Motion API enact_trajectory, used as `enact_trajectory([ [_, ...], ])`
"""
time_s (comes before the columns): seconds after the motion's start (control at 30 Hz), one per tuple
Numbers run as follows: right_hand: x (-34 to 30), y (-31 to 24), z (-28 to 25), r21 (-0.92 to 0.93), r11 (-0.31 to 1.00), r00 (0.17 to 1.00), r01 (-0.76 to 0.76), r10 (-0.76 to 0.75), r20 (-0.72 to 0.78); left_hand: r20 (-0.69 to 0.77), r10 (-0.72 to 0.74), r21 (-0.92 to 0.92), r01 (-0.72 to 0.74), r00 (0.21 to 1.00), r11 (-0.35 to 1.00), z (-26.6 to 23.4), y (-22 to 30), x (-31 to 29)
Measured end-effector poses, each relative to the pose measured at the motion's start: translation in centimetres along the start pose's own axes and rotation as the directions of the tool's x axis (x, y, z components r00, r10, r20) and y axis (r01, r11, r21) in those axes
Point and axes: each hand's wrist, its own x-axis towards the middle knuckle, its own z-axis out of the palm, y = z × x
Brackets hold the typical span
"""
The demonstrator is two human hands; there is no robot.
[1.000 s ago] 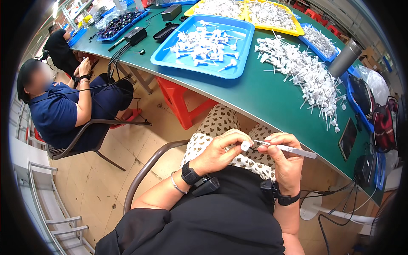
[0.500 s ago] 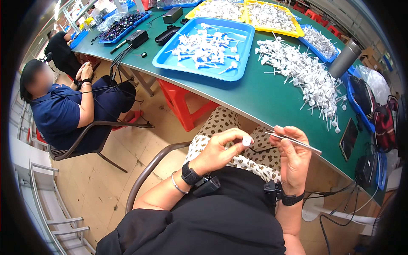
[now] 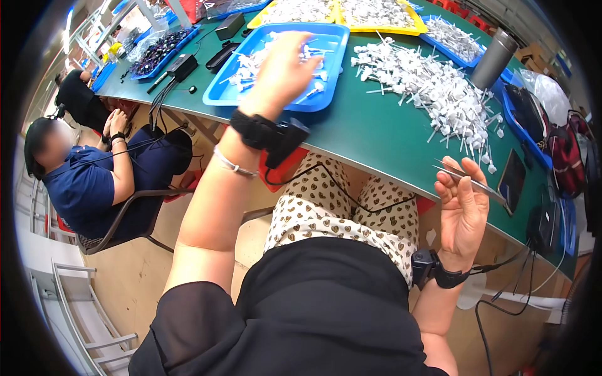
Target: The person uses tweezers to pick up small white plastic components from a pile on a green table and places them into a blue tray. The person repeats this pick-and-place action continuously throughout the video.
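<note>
My left hand (image 3: 282, 75) reaches over the blue tray (image 3: 216, 94) on the table. Its thumb and forefinger stand apart and I see nothing between them; the other fingers are partly hidden. In the tray lie several white plastic pieces with thin stems (image 3: 244, 72), some with blue parts. At the table's front edge my right hand (image 3: 464, 213) is closed on metal tweezers (image 3: 480, 186), palm turned up. Their thin points face left.
A large heap of white stemmed pieces (image 3: 433, 88) lies on the green table (image 3: 351, 135). Yellow trays (image 3: 382, 28) of similar pieces stand behind. Right of the heap are a grey bottle (image 3: 495, 59) and a phone (image 3: 513, 178). A seated person (image 3: 88, 182) is at the left.
My left hand has moved from above my lap, where it pinched a small white piece, forward and left over the blue tray. My right hand, still holding the tweezers, has shifted slightly right.
</note>
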Motion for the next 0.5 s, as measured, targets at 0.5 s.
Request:
enact_trajectory([
  [0.5, 0.5, -1.5, -0.9, -0.015, 0.999, 0.999, 0.034, -0.034, -0.034, 0.458, 0.021, -0.021, -0.013, 0.889, 1.000, 10.6, 9.5, 3.0],
])
